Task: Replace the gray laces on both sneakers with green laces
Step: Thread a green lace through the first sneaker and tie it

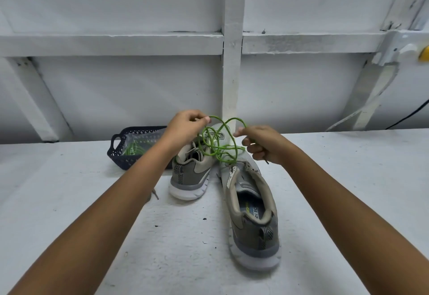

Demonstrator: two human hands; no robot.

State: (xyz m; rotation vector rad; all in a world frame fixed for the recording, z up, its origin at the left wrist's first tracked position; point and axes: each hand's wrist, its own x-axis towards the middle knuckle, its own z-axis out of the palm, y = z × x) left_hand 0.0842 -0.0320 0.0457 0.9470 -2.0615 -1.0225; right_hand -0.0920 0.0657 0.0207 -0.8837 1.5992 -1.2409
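Thin green lace (228, 147), tangled in loose loops, pinched at fingertips by L hand (185, 125) & R hand (264, 143).

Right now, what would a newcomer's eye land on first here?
The tangled green lace, held up mid-frame between the left hand and right hand, both pinching it. Just below, a far sneaker and a near sneaker stand on the white table. At back left, a dark basket holds more green laces.
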